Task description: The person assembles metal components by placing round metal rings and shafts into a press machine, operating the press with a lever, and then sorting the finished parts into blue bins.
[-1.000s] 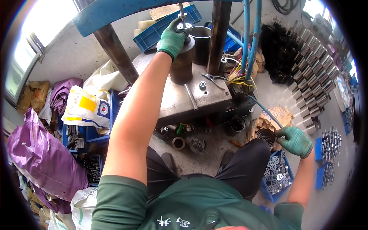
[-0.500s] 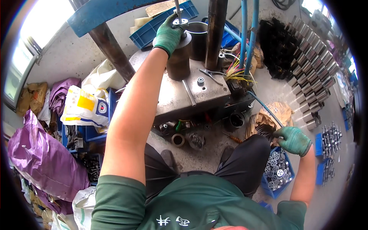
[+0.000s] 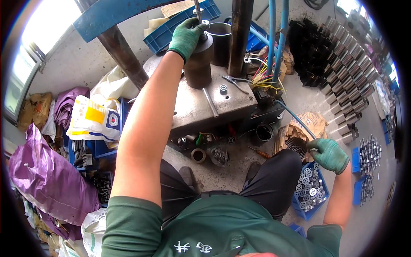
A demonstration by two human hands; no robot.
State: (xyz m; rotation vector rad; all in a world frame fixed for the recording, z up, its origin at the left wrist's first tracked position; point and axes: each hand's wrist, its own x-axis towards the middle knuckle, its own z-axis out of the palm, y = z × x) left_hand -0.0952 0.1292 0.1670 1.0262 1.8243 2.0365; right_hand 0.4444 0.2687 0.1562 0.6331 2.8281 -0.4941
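Observation:
My left hand (image 3: 187, 39), in a green work glove, is closed at the top of a thick dark steel cylinder (image 3: 198, 70) on the press bed. Its fingers wrap round a shiny metal part with a disc (image 3: 205, 22), mostly hidden by the glove. Just above, a slim steel rod with a collar (image 3: 197, 11) comes down. Off to the right, my gloved right hand (image 3: 330, 155) grips the end of a long blue lever (image 3: 295, 118). Below that hand stands a blue bin (image 3: 309, 213) of spoked metal wheels (image 3: 309, 188).
On the steel bed (image 3: 192, 105) lie a metal bar (image 3: 210, 103), pliers (image 3: 235, 82) and a small bearing (image 3: 223, 89). Dark columns (image 3: 237, 38) flank it. Stacked steel tubes (image 3: 346, 81) stand at right; a purple sack (image 3: 49, 175) sits at left.
My left hand's fingers have shifted round the metal part, and its disc is now more covered by the glove. The right hand stays on the lever, nearly still.

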